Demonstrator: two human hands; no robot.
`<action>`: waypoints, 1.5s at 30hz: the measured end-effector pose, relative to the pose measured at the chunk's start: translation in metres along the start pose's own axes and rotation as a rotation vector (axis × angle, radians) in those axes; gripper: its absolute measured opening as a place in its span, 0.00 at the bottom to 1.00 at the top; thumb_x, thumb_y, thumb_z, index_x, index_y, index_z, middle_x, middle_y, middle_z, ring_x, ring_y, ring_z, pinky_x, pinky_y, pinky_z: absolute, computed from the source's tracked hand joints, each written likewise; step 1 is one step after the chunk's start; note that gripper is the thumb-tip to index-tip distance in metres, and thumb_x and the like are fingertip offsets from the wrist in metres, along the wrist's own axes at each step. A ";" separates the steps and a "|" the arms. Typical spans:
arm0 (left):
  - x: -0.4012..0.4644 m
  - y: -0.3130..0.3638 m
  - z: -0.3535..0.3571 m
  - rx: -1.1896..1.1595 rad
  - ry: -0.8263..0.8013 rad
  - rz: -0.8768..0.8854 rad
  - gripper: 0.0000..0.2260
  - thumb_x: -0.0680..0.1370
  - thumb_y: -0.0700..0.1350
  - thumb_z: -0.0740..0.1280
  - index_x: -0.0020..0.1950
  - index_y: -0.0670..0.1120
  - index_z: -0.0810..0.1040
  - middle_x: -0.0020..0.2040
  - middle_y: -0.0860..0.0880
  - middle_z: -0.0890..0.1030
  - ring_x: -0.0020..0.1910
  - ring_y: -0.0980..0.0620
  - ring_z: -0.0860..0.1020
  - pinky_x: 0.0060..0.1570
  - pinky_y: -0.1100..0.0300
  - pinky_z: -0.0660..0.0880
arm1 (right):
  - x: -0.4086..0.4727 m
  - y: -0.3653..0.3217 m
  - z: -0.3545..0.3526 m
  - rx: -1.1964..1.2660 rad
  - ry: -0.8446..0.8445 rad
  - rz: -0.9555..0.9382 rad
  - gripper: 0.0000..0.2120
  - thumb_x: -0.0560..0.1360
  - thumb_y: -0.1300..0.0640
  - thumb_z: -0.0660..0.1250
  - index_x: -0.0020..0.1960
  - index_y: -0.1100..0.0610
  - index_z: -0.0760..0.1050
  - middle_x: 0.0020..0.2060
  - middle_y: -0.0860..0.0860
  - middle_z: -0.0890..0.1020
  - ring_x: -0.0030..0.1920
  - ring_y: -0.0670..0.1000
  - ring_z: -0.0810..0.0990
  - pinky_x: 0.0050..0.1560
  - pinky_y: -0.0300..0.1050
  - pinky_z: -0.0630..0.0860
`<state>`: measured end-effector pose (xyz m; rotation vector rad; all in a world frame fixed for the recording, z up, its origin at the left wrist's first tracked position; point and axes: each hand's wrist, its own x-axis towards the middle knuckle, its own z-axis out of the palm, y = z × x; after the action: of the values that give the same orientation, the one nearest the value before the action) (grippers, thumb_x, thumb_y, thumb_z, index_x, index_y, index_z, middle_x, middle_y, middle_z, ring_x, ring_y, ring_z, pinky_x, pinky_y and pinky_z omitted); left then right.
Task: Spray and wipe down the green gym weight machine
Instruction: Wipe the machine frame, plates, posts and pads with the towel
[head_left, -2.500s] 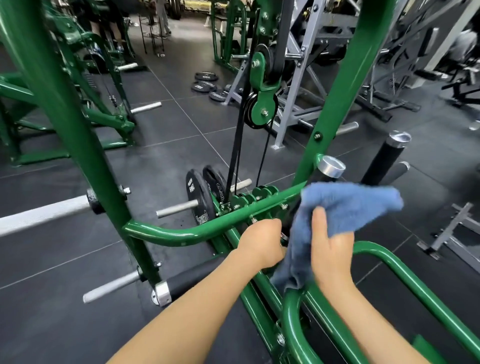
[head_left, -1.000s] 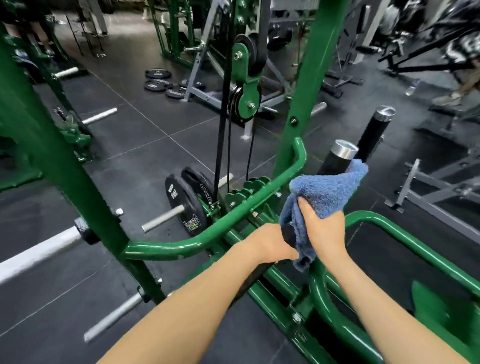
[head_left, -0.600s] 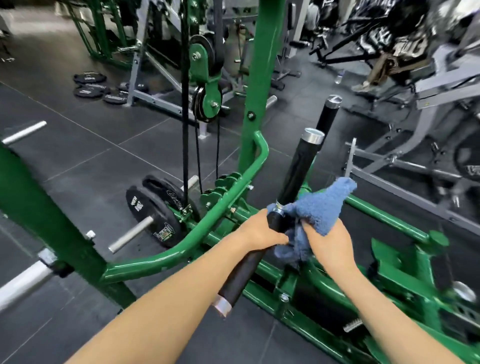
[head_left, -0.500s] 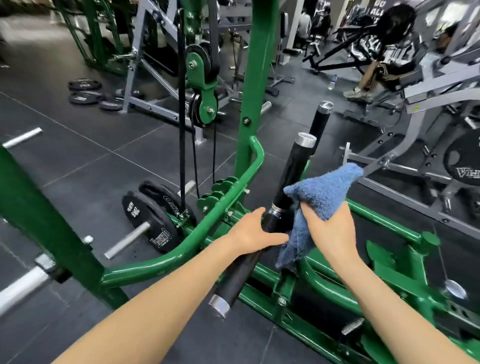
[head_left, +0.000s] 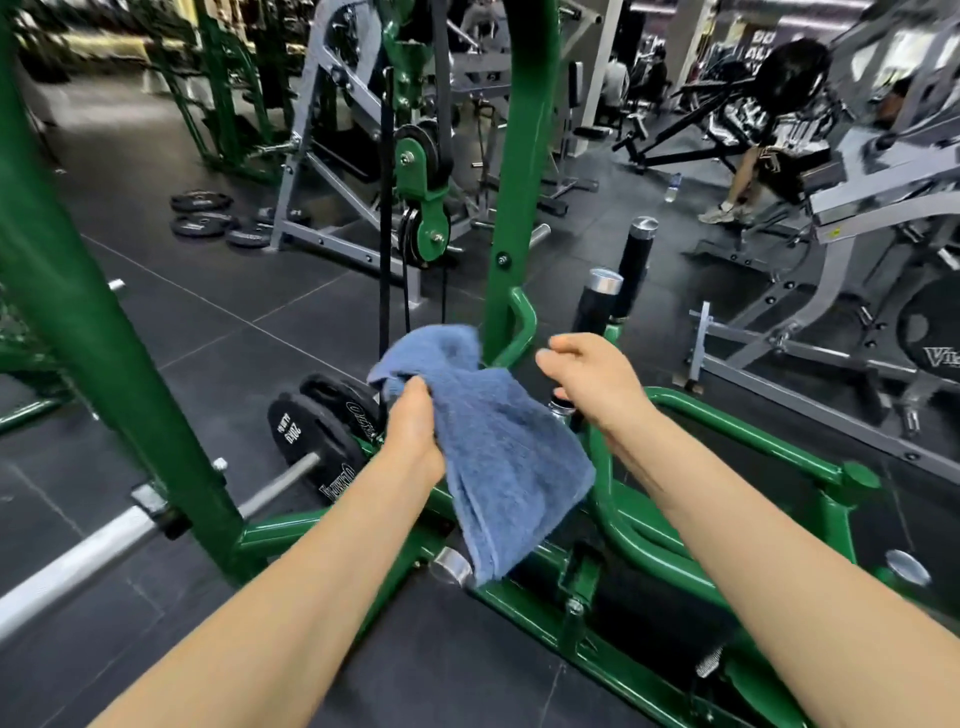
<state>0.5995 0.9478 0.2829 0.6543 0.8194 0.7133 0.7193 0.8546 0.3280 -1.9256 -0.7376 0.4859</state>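
The left hand (head_left: 415, 431) grasps the blue towel (head_left: 493, 457), which droops rumpled over the green machine frame (head_left: 727, 431); the right hand (head_left: 592, 379) hangs beside it, fingers (head_left: 558, 345) loosely curled, holding nothing

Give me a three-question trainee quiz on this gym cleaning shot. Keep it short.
1. True or false: the right hand holds the blue towel.
2. Which hand grips the towel?
3. The weight plates on the green machine sit: A) left of the towel B) right of the towel C) above it.

Key: 1 false; 2 the left hand; 3 A.
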 end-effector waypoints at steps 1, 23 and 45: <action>0.003 0.004 -0.002 -0.001 0.019 -0.008 0.13 0.84 0.47 0.56 0.44 0.45 0.75 0.38 0.47 0.81 0.37 0.49 0.79 0.36 0.56 0.77 | 0.000 0.010 -0.007 -0.084 0.073 0.010 0.13 0.75 0.58 0.65 0.54 0.66 0.77 0.51 0.63 0.81 0.51 0.60 0.79 0.57 0.54 0.76; 0.118 -0.042 0.101 0.709 -0.447 -0.085 0.13 0.83 0.49 0.55 0.47 0.46 0.76 0.46 0.40 0.79 0.42 0.48 0.75 0.49 0.54 0.72 | 0.102 0.016 -0.002 0.114 0.591 -0.293 0.17 0.77 0.52 0.52 0.53 0.56 0.78 0.50 0.45 0.79 0.56 0.45 0.75 0.54 0.34 0.68; 0.101 -0.033 0.102 0.742 -0.398 -0.119 0.15 0.84 0.46 0.52 0.38 0.47 0.69 0.36 0.50 0.69 0.33 0.54 0.68 0.39 0.59 0.68 | 0.099 0.018 -0.003 0.159 0.498 -0.263 0.19 0.78 0.51 0.50 0.56 0.59 0.76 0.51 0.44 0.78 0.49 0.33 0.73 0.48 0.22 0.64</action>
<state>0.7416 0.9820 0.2697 1.3509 0.7323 0.1334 0.7989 0.9135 0.3114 -1.6715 -0.5891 -0.0974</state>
